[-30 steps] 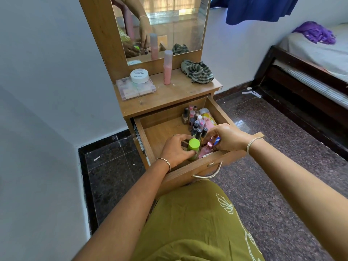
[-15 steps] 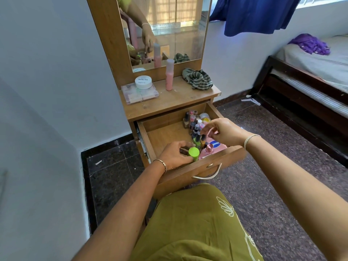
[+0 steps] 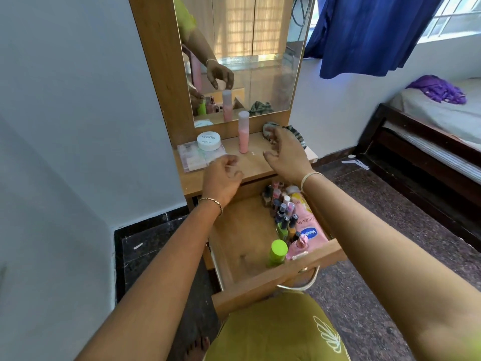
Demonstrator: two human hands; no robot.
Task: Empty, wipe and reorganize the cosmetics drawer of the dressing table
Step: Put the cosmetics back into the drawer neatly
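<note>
The wooden drawer (image 3: 242, 259) of the dressing table stands pulled out. Along its right side lie several nail polish bottles (image 3: 282, 212), a pink Vaseline tube (image 3: 309, 230) and a green-capped bottle (image 3: 278, 252); its left half is bare wood. My left hand (image 3: 222, 178) hovers over the tabletop (image 3: 250, 165) with loosely curled fingers and holds nothing. My right hand (image 3: 285, 155) is raised over the tabletop with fingers spread, empty, just in front of the striped cloth (image 3: 295, 134).
On the tabletop stand a tall pink bottle (image 3: 244, 132), a white round jar (image 3: 208, 141) and a clear flat box (image 3: 200, 158). A mirror (image 3: 242, 56) rises behind. A bed (image 3: 429, 126) is at the right, a blue curtain (image 3: 364, 32) above.
Both hands have left the drawer and risen to the tabletop. The green-capped bottle now stands alone at the drawer's front. The camera has tilted upward.
</note>
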